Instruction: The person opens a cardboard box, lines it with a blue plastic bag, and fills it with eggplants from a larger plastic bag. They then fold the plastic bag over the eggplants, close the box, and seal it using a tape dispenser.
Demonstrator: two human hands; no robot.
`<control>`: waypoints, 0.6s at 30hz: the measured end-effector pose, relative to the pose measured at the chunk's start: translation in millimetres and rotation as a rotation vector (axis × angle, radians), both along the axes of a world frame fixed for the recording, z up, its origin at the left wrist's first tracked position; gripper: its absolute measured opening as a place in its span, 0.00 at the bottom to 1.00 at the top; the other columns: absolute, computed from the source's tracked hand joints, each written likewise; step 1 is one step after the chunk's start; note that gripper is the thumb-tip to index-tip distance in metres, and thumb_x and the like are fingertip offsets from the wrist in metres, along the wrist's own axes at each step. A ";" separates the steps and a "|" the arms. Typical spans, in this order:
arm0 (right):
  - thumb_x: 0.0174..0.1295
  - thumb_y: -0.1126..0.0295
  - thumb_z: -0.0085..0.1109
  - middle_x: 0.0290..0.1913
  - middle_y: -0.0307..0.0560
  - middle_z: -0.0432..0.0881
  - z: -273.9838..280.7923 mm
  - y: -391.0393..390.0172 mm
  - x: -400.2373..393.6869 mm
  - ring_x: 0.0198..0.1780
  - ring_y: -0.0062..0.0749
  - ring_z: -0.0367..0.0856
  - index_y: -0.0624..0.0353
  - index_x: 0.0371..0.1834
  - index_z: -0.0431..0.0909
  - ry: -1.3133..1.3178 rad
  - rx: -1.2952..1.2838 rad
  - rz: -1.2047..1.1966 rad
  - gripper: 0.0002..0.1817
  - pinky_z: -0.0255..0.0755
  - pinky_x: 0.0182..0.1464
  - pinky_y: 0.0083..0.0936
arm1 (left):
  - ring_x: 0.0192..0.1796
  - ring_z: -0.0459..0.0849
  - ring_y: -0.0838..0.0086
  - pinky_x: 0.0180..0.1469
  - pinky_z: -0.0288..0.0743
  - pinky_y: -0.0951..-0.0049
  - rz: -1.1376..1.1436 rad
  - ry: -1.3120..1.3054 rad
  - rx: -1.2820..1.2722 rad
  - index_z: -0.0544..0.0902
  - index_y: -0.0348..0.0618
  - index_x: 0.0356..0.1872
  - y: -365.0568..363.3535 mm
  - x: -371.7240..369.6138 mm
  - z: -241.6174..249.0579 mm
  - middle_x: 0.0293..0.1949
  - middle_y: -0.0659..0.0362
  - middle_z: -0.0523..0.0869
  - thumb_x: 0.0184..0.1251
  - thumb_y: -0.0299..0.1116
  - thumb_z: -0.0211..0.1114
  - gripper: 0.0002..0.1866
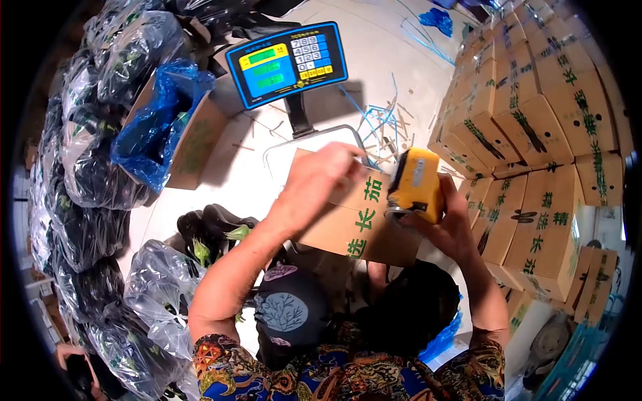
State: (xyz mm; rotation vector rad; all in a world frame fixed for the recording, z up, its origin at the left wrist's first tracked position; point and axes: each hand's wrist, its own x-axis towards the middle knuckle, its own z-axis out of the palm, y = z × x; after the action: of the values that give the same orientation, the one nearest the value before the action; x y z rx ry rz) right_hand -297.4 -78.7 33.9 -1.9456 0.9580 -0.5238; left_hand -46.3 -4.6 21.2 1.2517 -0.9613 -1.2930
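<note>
A closed cardboard box (334, 230) with green printed characters sits in front of me, by the platform of a digital scale (287, 63). My right hand (455, 217) grips a yellow and black hand-held tool (422, 184) at the box's right side. Over the box's upper part is my left hand (328, 167), its fingers smeared by motion; I cannot tell if something thin is in them. Dark eggplants (207, 227) with green stems lie left of my left forearm.
Clear plastic bags of eggplants (93, 154) are piled along the left. An open carton (194, 150) lined with blue plastic (150, 144) stands beside them. Printed cartons (535, 207) are stacked on the right. Blue straps (381, 117) and scraps litter the floor. Another person (83, 371) shows at lower left.
</note>
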 end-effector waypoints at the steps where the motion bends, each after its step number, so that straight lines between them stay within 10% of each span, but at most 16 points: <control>1: 0.44 0.69 0.80 0.44 0.52 0.83 0.9 1.2 8.5 0.47 0.35 0.84 0.63 0.56 0.70 0.026 -0.073 0.026 0.36 0.77 0.51 0.31 | 0.41 0.79 0.76 0.45 0.72 0.76 -0.085 -0.052 0.025 0.80 0.37 0.52 -2.4 -5.4 1.7 0.40 0.58 0.82 0.73 0.60 0.48 0.32; 8: 0.42 0.67 0.81 0.43 0.55 0.82 1.0 4.9 29.2 0.43 0.43 0.85 0.63 0.55 0.71 0.086 -0.276 0.145 0.36 0.78 0.46 0.32 | 0.36 0.78 0.80 0.42 0.73 0.79 -0.096 0.470 0.151 0.82 0.36 0.48 5.1 -5.4 -29.3 0.36 0.61 0.83 0.75 0.38 0.56 0.15; 12: 0.43 0.66 0.80 0.43 0.56 0.83 0.2 5.8 36.0 0.43 0.44 0.85 0.64 0.53 0.73 0.106 -0.324 0.185 0.34 0.78 0.44 0.32 | 0.36 0.79 0.79 0.38 0.75 0.78 -0.079 0.724 0.227 0.81 0.36 0.49 11.8 3.6 -30.1 0.35 0.61 0.83 0.75 0.46 0.54 0.20; 18: 0.43 0.66 0.80 0.41 0.56 0.83 -2.3 9.3 42.1 0.43 0.46 0.85 0.64 0.54 0.72 0.177 -0.300 0.189 0.35 0.79 0.44 0.34 | 0.29 0.74 0.83 0.32 0.70 0.80 -0.058 0.409 0.121 0.81 0.39 0.38 17.8 0.3 -47.9 0.28 0.64 0.79 0.74 0.42 0.57 0.15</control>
State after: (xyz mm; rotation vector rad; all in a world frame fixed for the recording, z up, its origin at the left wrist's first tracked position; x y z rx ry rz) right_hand -255.3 -69.3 31.6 -2.3573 0.8279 -0.4088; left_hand -45.9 13.2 -26.7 0.9977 -0.6376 -1.5957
